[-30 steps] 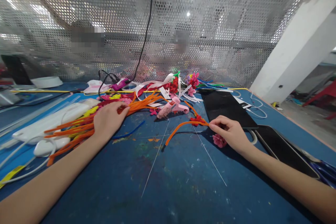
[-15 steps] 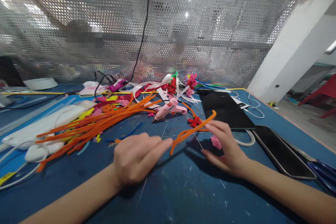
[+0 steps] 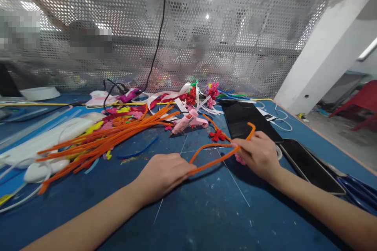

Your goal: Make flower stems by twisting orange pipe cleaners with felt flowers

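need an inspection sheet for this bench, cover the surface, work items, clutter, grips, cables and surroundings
Surface: blue table, specked and stained.
Work items: two orange stems strung between the grips; orange bundle lying to the left.
Clutter: pink glue gun, red flower, phone, blue-handled scissors.
Grips: left grip pinches at least one stem; right grip is closed on the stems, one tip poking out above it.
Cables: black cord hangs before the mesh; white cable curves at far left.
Surroundings: perforated mesh behind, white pillar at right.
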Demonstrator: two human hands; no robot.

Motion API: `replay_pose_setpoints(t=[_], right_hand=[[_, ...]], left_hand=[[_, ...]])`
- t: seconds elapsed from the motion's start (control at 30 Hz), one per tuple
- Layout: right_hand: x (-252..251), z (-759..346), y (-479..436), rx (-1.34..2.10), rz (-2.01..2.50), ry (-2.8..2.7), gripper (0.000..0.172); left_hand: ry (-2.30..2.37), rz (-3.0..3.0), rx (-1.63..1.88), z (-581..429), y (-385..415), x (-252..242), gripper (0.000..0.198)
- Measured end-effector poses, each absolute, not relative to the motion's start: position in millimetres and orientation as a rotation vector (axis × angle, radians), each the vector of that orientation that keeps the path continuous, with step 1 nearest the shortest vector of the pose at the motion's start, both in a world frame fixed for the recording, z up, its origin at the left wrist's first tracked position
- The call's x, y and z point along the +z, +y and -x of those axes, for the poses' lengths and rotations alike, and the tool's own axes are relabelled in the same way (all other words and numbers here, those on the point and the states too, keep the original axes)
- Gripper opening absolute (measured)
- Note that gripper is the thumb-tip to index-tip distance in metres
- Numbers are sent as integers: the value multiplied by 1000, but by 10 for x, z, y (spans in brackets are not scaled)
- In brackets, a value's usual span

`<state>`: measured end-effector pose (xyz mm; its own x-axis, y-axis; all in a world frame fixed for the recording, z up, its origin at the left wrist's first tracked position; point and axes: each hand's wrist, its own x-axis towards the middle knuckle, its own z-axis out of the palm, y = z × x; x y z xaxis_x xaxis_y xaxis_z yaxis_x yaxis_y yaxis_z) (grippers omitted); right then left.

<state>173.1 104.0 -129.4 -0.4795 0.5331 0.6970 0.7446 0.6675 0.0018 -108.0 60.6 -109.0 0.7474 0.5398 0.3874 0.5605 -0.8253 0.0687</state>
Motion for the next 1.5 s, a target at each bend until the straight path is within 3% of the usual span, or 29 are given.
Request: replay_pose_setpoints(t=[0.3, 0.5, 0.6, 0.73, 0.9, 1.27, 1.5], right_hand=[[-1356, -1817, 1212, -604, 1215, -2250, 25], [-1212, -1637, 962, -358, 1101, -2408, 46], [-1188, -1510, 788, -58, 767, -2532, 42], [-1229, -1364, 640, 238, 322, -2751, 24], [-1206, -1360, 625, 358, 401, -2718, 16], [-1083, -1478, 585, -433, -111, -2397, 12], [-947, -1756, 693, -761, 388, -2326, 17]], left_hand=[[-1022, 2846, -593, 1115, 583, -1098, 36], [-968, 2860, -587, 1041, 539, -1108, 29], [-1020, 2864, -539, 988, 513, -1104, 26], [-1097, 2905, -434, 941, 517, -1072, 27], [-1146, 2927, -369, 933, 535, -1041, 26], [-674, 2801, -545, 839, 460, -1031, 17], [-446, 2804, -485, 261, 498, -1106, 10]])
